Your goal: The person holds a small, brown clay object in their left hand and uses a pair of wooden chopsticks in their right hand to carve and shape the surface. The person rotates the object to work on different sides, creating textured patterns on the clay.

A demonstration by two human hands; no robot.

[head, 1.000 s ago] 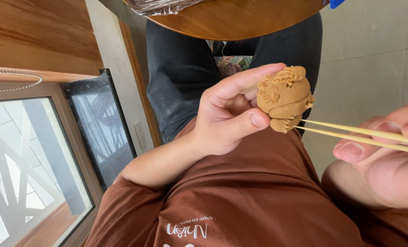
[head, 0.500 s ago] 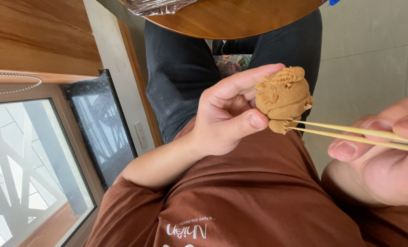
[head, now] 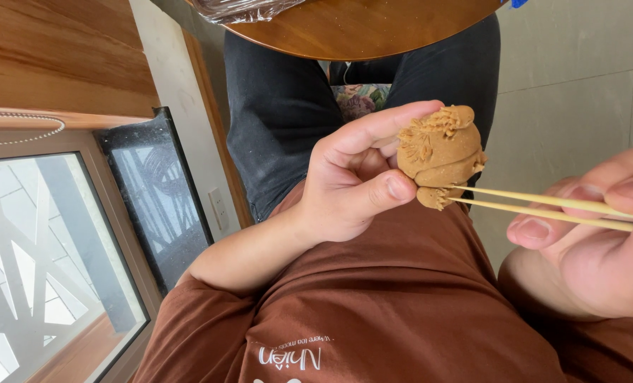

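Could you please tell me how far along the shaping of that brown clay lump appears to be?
Done: the brown clay lump already carries a fringed, combed patch along its top and a rounded fold lower down. In hand: the left hand pinches it while the right hand sets two thin wooden sticks at the small nub underneath. Left: most of its face is smooth and unworked.

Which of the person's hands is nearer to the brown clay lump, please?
The left. The left hand pinches the brown clay lump between fingers and thumb. The right hand stays apart from it, holding two thin wooden sticks whose tips reach its underside.
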